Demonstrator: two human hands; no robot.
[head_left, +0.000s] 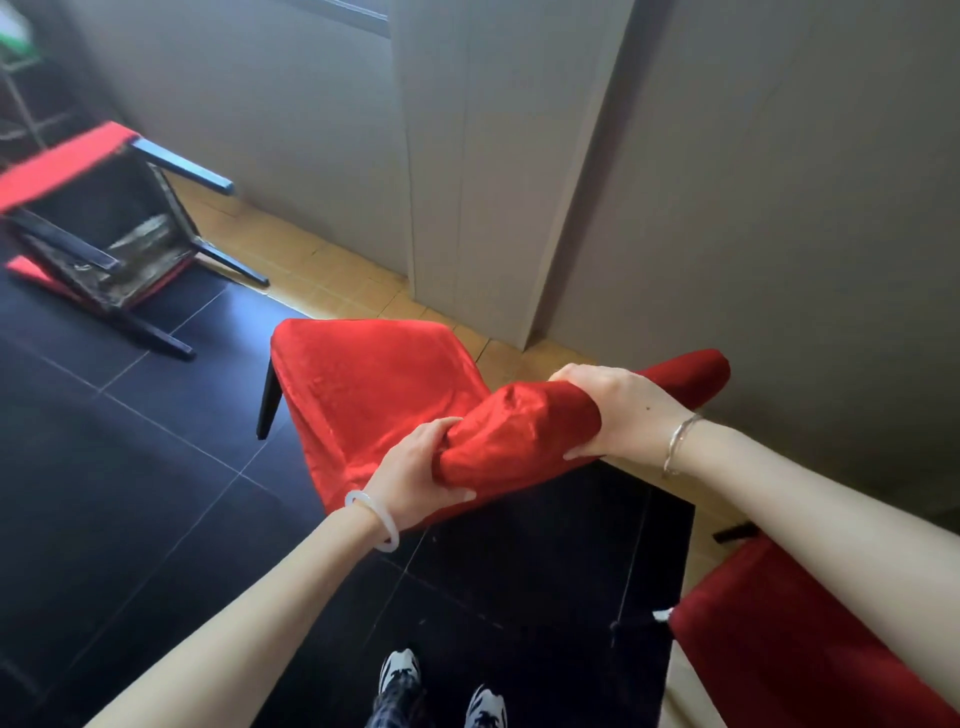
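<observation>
A chair in a shiny red fabric cover stands in front of me, its seat toward the wall and one black leg showing at the left. The cover is bunched up over the top of the chair's backrest. My left hand grips the bunched red fabric at the backrest's left end. My right hand grips the fabric over the backrest a little farther right. Both wrists wear bangles.
Another red chair lies tipped over on the dark tiled floor at the far left, legs pointing out. A third red-covered chair stands at the lower right. Grey wall panels rise just behind. My feet show at the bottom.
</observation>
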